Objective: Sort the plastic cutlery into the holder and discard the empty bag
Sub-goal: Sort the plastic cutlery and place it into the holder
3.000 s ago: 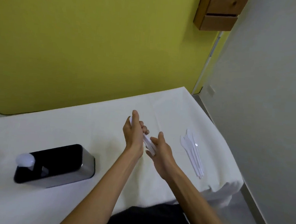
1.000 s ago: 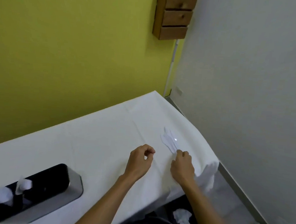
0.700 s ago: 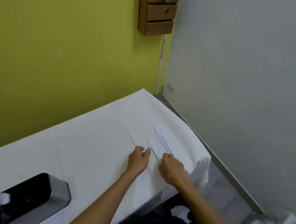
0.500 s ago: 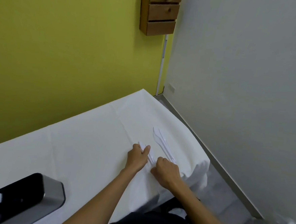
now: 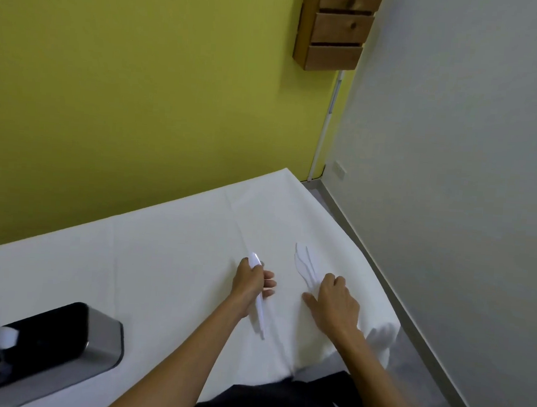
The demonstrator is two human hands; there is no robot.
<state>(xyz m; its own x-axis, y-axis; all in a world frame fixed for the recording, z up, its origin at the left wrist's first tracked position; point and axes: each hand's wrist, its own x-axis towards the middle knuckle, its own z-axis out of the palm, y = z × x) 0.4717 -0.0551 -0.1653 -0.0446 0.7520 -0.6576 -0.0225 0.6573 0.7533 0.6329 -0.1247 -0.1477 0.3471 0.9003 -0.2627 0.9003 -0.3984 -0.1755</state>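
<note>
Left hand (image 5: 252, 284) grips one white piece (image 5: 260, 322); right hand (image 5: 333, 300) rests on the cutlery pile (image 5: 303, 263), thumb out.
The pile lies by the table's (image 5: 161, 259) right edge, far from the holder (image 5: 96, 334). The hands were close together before; now they are apart.

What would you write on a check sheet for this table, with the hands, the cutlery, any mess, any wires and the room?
Surface: white cloth, lightly creased.
Job's things: cutlery pile near the right edge; black holder at near left, white pieces inside; no bag seen.
Clutter: nothing seen.
Hands: left hand grips one white utensil; right hand rests on the pile, grip unclear.
Cables: nothing seen.
Surroundings: yellow-green wall, grey wall, wooden drawers.
</note>
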